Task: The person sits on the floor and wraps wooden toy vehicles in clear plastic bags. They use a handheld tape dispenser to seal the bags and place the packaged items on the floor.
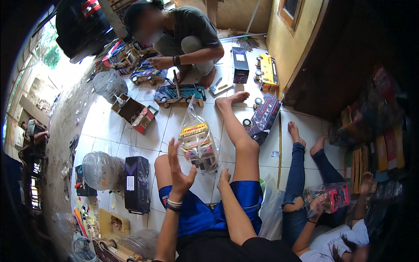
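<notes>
A yellow and red toy truck (pixel 198 146) sits inside a clear plastic bag (pixel 190 114) on the tiles between my legs. The top of the bag stands up in a loose peak. My left hand (pixel 180 174) is raised just left of the bag, fingers spread, with a wristband below it. At the bag's lower right is my right hand (pixel 224 179). Its fingers are foreshortened, so I cannot tell whether they grip the plastic.
Opposite, a person (pixel 187 43) squats behind a teal toy truck (pixel 181 94). At right, another person's hand (pixel 321 203) holds a bagged red toy (pixel 336 198). Around me are a dark toy truck (pixel 264 115), a black box (pixel 136 185), a clear plastic bundle (pixel 103 171) and an open wooden box (pixel 133 114).
</notes>
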A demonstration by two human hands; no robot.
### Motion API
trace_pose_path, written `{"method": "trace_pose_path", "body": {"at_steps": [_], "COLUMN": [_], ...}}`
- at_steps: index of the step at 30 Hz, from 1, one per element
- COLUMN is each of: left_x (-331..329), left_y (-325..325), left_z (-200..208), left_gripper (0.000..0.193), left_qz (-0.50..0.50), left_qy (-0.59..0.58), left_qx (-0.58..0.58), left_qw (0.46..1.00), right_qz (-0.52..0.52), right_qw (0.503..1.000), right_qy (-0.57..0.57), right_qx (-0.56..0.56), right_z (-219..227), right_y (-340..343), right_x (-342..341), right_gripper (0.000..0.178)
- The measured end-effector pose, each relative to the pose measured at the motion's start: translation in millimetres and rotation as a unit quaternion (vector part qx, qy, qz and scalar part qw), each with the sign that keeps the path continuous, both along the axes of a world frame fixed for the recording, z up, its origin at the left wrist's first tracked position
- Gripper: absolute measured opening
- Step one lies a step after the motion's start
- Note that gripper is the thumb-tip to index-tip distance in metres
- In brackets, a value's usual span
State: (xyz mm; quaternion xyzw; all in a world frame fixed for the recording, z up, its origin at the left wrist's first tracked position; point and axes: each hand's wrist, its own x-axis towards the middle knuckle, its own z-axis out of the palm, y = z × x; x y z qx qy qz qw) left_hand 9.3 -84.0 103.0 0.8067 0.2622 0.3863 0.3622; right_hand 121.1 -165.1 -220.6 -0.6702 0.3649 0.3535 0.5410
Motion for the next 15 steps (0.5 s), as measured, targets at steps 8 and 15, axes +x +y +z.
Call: {"method": "trace_pose_path", "body": {"at_steps": [8, 15], "left_x": [39, 57], "left_y": [35, 61], "left_z": [36, 11], "left_gripper": [0.047, 0.032], "left_qz": [-0.171, -0.129], "left_qy": [0.266, 0.225], "left_qx": [0.256, 0.342], "left_qw": [0.913, 0.903], "right_qz": [-0.208, -0.140], "right_qw": [0.936, 0.939], "right_qy": [0.162, 0.123], "right_qx": [0.231, 0.290], "right_z": [-56, -36], "right_y": [-2, -5], "right_x": [-53, -42], "right_gripper": [0.092, 0.077]}}
